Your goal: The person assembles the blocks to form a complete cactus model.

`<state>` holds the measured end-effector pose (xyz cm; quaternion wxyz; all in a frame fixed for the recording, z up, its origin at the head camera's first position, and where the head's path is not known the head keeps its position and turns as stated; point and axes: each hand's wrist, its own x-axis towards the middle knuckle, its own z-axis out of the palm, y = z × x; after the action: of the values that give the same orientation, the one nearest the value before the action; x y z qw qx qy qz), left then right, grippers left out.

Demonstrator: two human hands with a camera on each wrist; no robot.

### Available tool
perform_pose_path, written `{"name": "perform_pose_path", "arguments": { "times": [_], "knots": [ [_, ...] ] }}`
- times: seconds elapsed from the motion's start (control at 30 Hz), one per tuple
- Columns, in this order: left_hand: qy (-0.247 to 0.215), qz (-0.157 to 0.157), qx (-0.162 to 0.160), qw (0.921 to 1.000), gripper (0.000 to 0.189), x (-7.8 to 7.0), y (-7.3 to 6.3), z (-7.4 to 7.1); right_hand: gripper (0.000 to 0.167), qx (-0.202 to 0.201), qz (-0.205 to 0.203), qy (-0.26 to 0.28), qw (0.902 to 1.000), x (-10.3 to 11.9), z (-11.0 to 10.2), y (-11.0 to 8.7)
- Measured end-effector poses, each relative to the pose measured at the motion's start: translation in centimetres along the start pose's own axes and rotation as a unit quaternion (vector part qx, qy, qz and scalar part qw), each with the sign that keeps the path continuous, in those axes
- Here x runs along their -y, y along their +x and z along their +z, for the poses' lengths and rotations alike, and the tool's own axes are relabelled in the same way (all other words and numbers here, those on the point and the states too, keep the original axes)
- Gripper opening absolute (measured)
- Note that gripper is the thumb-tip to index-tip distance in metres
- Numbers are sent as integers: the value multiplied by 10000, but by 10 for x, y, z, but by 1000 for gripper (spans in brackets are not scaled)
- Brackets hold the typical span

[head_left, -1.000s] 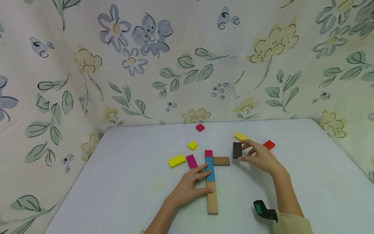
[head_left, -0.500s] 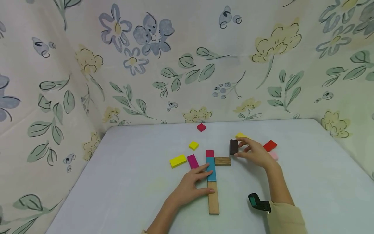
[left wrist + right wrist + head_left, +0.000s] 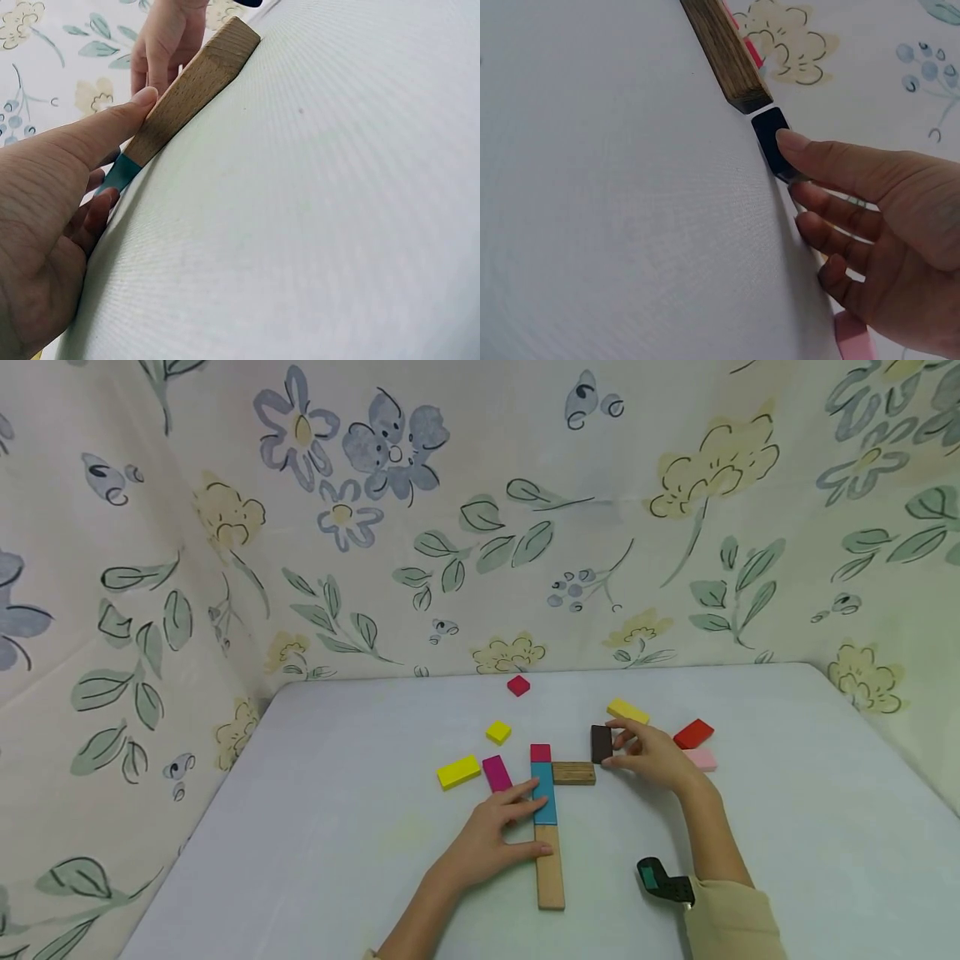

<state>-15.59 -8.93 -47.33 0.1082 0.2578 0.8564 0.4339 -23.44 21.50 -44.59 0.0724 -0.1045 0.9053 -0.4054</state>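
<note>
Blue block (image 3: 547, 815): my reference, lying on the bench (image 3: 337, 827). Left hand (image 3: 486, 839): fingers loosely extended, resting on it — thumb on the tan plank (image 3: 551, 881) at its near end. Right hand (image 3: 656, 760): I see it pinching the dark block (image 3: 602, 744), right of the blue block — brown block (image 3: 573, 773) between them.

I have open table (image 3: 300, 843) left of the left hand (image 3: 483, 843). Between the light wood plank (image 3: 550, 881) and the right forearm (image 3: 711, 839) I could pass too, though the black wrist device (image 3: 666, 883) juts in. Only a slim gap separates the brown block (image 3: 573, 773) from the dark block (image 3: 601, 744); just beyond, the far yellow block (image 3: 627, 711) stands in the way.
</note>
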Motion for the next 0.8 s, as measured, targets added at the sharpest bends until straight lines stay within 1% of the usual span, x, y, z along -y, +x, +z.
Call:
{"name": "perform_pose_path", "arguments": {
  "times": [0.13, 0.37, 0.47, 0.6, 0.8],
  "knots": [
    [-1, 33, -17, 10000, 61, 0, 0, 0, 64, 16, 30, -59, 10000, 1, 0, -1],
    [-31, 50, -12, 10000, 61, 1, 0, 1, 57, -5, 5, -28, 10000, 4, -1, -5],
    [-17, 42, 0, 10000, 61, 1, 0, 1, 55, -25, 1, -64, 10000, 3, 0, -4],
    [27, 13, -2, 10000, 61, 1, 1, 1, 55, -66, 31, -144, 9999, 4, 3, 0],
    [29, 3, -1, 10000, 62, 0, 1, 0, 57, -99, -12, -190, 9998, 6, 5, -1]
  ]
}}
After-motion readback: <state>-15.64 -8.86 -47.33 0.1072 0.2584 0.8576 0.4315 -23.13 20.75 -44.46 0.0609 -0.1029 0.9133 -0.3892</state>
